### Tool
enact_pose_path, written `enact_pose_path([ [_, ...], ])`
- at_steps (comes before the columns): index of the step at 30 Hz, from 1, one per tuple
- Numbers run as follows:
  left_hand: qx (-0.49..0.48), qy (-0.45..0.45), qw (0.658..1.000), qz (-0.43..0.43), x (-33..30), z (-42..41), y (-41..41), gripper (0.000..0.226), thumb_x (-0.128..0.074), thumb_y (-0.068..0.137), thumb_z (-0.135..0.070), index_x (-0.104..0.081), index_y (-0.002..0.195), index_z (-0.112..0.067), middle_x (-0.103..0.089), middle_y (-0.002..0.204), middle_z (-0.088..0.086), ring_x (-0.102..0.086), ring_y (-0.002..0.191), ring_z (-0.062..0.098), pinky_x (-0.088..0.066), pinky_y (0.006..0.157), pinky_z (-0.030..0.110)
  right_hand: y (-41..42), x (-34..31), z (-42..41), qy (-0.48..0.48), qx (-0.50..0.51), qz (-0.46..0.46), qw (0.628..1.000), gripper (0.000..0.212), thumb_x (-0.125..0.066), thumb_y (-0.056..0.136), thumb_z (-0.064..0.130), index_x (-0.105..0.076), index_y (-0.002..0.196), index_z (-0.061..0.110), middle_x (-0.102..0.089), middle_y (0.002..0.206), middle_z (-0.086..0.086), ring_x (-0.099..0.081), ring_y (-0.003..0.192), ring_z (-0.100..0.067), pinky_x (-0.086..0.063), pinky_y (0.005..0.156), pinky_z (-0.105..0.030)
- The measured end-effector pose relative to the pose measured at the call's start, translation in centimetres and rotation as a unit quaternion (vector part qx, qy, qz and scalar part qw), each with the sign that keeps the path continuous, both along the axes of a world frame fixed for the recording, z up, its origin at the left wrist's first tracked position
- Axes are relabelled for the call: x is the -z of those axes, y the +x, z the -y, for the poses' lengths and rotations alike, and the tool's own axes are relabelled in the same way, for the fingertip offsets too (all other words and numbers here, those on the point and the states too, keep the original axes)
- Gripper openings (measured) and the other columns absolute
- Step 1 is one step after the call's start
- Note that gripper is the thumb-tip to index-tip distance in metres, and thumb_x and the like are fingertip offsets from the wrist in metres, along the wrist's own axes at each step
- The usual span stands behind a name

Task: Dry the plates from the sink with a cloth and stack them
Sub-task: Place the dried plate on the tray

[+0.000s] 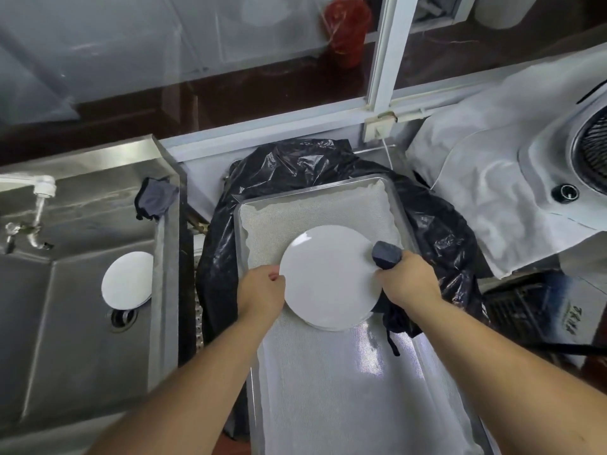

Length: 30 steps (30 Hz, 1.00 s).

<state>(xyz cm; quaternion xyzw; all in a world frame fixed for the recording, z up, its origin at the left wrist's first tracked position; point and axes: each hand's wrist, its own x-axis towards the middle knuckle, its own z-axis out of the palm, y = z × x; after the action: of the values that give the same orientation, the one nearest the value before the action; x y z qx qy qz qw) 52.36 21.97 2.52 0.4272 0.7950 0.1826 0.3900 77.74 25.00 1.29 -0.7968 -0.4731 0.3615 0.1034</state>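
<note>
Round, smooth white plate (328, 277) held over a metal tray (407, 231) lined with a pale woven mat, atop at least one more plate whose rim peeks out beneath at the near edge. Left hand (261, 290) at the plate's left rim, fingers curled against the edge in a light grip. Right hand (407, 280) at the right rim, grip closed round a dark blue-grey cloth (386, 254), one bunched end sticking up above the fist, the rest hanging dark below the plate. Crinkled glossy black plastic (295, 172) spread under and around the tray. To the left, brushed steel sink (75, 339) with a second round white plate (128, 279) lying in the basin beside the drain, white tap above, another dark rag (156, 198) draped on the sink's right wall. At far right, white fabric cover (492, 159) over an appliance; some characters on a crate below, too blurred to read.
</note>
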Motion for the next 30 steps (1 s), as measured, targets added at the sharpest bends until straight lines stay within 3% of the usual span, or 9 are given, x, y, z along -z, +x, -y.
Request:
enact_pose_path([
  [2, -0.013, 0.007, 1.000, 0.006, 0.3, 0.0, 0.1, 0.027, -0.055, 0.094, -0.006, -0.064, 0.081, -0.029, -0.074, 0.086, 0.017, -0.056, 0.067, 0.020, -0.045, 0.061, 0.032, 0.1, 0.0, -0.1, -0.002, -0.018, 0.020, 1.000, 0.018, -0.065, 0.087, 0.022, -0.060, 0.103, 0.024, -0.065, 0.091, -0.001, -0.062, 0.086, -0.031, -0.048, 0.071, -0.034],
  [5, -0.022, 0.011, 1.000, 0.003, 0.5, -0.1, 0.2, 0.025, -0.059, 0.095, -0.010, -0.067, 0.082, -0.030, -0.063, 0.073, -0.008, -0.055, 0.071, 0.014, -0.049, 0.070, 0.032, 0.5, 0.0, -0.1, 0.001, -0.058, 0.063, 0.996, 0.023, -0.064, 0.086, 0.020, -0.062, 0.108, 0.018, -0.060, 0.081, 0.002, -0.060, 0.080, -0.031, -0.045, 0.067, -0.034],
  [8, -0.024, 0.016, 1.000, -0.003, 0.9, 0.0, 0.3, 0.038, -0.060, 0.096, -0.012, -0.054, 0.066, -0.036, -0.056, 0.071, -0.015, -0.053, 0.072, 0.012, -0.046, 0.070, 0.030, 0.7, -0.3, -0.1, -0.006, -0.075, 0.084, 0.994, 0.024, -0.064, 0.085, 0.021, -0.061, 0.108, 0.017, -0.055, 0.076, 0.005, -0.059, 0.079, -0.032, -0.044, 0.066, -0.034],
  [14, -0.024, 0.009, 1.000, -0.013, 0.8, 0.2, 0.4, 0.041, -0.060, 0.096, -0.014, -0.054, 0.066, -0.040, -0.059, 0.071, -0.017, -0.055, 0.072, 0.011, -0.051, 0.072, 0.031, 1.2, -0.6, 0.3, -0.029, -0.072, 0.074, 0.994, 0.027, -0.068, 0.085, 0.032, -0.061, 0.107, 0.018, -0.067, 0.092, -0.003, -0.064, 0.083, -0.030, -0.047, 0.065, -0.035],
  [19, -0.012, 0.013, 0.999, -0.029, 0.6, 0.1, 0.7, 0.027, -0.059, 0.098, -0.015, -0.061, 0.079, -0.035, -0.058, 0.072, -0.019, -0.054, 0.068, 0.005, -0.042, 0.059, 0.020, 2.6, -0.5, 1.0, -0.009, -0.038, 0.035, 0.999, 0.023, -0.070, 0.088, 0.039, -0.063, 0.100, 0.022, -0.064, 0.083, 0.004, -0.062, 0.074, -0.021, -0.046, 0.061, -0.033],
  [26, -0.036, 0.002, 0.998, -0.044, -0.8, 1.6, 1.4, 0.032, -0.057, 0.097, -0.014, -0.054, 0.072, -0.034, -0.060, 0.080, -0.008, -0.058, 0.078, 0.021, -0.053, 0.070, 0.031, 5.1, -2.5, 2.2, 0.000, -0.029, 0.025, 0.999, 0.033, -0.066, 0.094, 0.041, -0.065, 0.112, 0.013, -0.070, 0.097, -0.008, -0.061, 0.082, -0.029, -0.046, 0.068, -0.035],
  [28, -0.035, 0.003, 0.998, -0.050, -1.7, 3.0, 1.4, 0.025, -0.057, 0.097, -0.015, -0.055, 0.078, -0.033, -0.061, 0.085, -0.007, -0.059, 0.079, 0.022, -0.060, 0.079, 0.042, 5.3, -3.4, 2.6, 0.008, -0.042, 0.023, 0.999, 0.033, -0.066, 0.095, 0.040, -0.064, 0.114, 0.012, -0.071, 0.101, -0.011, -0.061, 0.085, -0.031, -0.046, 0.071, -0.036],
  [30, -0.041, 0.012, 0.998, -0.054, -2.7, 4.6, 1.3, 0.031, -0.057, 0.097, -0.016, -0.049, 0.074, -0.035, -0.059, 0.087, -0.008, -0.057, 0.080, 0.020, -0.059, 0.080, 0.041, 5.0, -4.5, 3.1, 0.019, -0.059, 0.026, 0.998, 0.033, -0.066, 0.095, 0.039, -0.064, 0.113, 0.012, -0.071, 0.101, -0.011, -0.062, 0.087, -0.033, -0.047, 0.072, -0.036],
])
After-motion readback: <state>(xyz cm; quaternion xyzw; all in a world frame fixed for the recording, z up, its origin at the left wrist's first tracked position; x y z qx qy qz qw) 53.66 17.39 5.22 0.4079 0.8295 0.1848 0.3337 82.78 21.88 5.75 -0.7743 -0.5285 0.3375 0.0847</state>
